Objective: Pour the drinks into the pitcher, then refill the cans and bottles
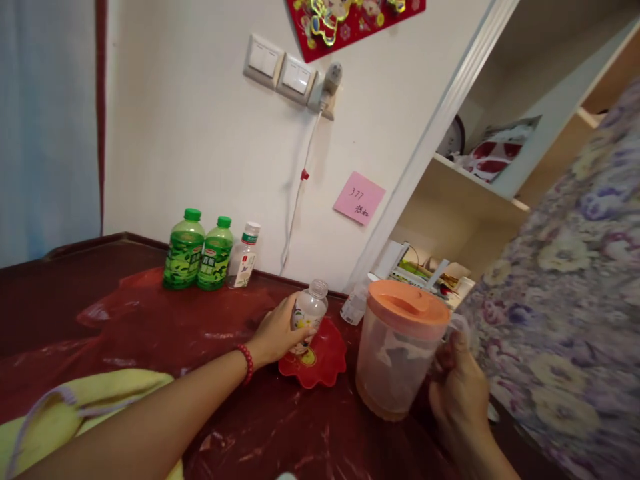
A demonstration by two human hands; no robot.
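Observation:
My left hand [277, 331], with a red bead bracelet at the wrist, is wrapped round a clear uncapped bottle [311, 308] with a printed label. The bottle is over a red scalloped dish [325, 360], tilted slightly to the right. My right hand [463, 383] is closed round the handle of a translucent pitcher [393, 363] with an orange lid, to the right of the dish. The lid is on. A little liquid shows low in the pitcher.
Two green bottles [184, 257] and a clear white-capped bottle [243, 260] stand by the wall. Another clear bottle [354, 305] is behind the pitcher. A yellow cloth [107, 393] lies at the left, a floral curtain [565, 320] hangs at the right, and a cable runs down the wall.

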